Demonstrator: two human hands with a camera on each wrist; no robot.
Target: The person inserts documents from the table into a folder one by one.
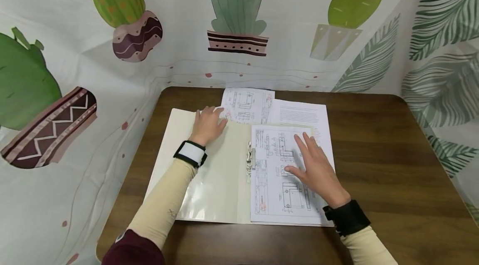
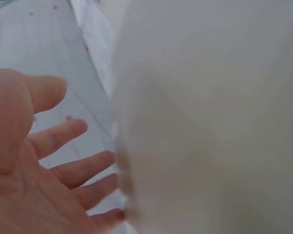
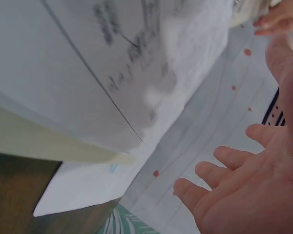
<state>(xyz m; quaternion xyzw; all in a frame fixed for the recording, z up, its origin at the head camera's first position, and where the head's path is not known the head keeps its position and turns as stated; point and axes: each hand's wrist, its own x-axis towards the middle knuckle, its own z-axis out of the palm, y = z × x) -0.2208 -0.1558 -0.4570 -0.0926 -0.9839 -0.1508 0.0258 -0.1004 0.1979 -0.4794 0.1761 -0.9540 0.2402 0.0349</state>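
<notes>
An open cream file folder (image 1: 217, 182) lies on the table, with a metal lever clip (image 1: 250, 161) along its spine. Technical drawing sheets (image 1: 273, 198) are stacked on its right side. My left hand (image 1: 207, 125) is at the top edge of the left cover, fingers loosely bent and holding nothing. In the left wrist view, the pale cover (image 2: 210, 122) fills the right side beside the fingertips. Over the upper right of the top drawing, my right hand (image 1: 316, 169) has its fingers extended and thumb spread. The right wrist view shows its palm (image 3: 254, 190) and empty fingers near the sheet.
Behind the folder, partly under it, lie a loose drawing sheet (image 1: 248, 105) and a page of printed lines (image 1: 299, 111). The dark wooden table (image 1: 385, 165) extends to the right. A cloth with printed cacti (image 1: 183, 36) hangs behind the table and down its sides.
</notes>
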